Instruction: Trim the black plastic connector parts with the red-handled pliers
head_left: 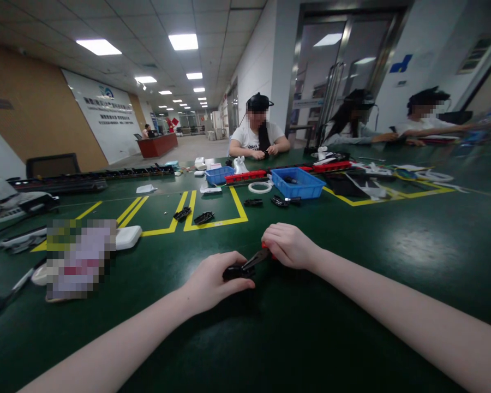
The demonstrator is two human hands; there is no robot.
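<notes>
My left hand (215,281) is closed around a small black plastic part (233,271), holding it just above the green table (352,305). My right hand (288,245) grips the red handles of a pair of pliers (257,258), fingers wrapped shut. The dark jaws of the pliers meet the black part between my two hands. Both forearms reach in from the bottom edge of the view.
Loose black parts (203,218) lie inside yellow floor-tape boxes ahead. Farther off stand two blue bins (298,182), a white ring (260,187) and red strips (245,176). A white device (127,237) sits left. Three people work across the table.
</notes>
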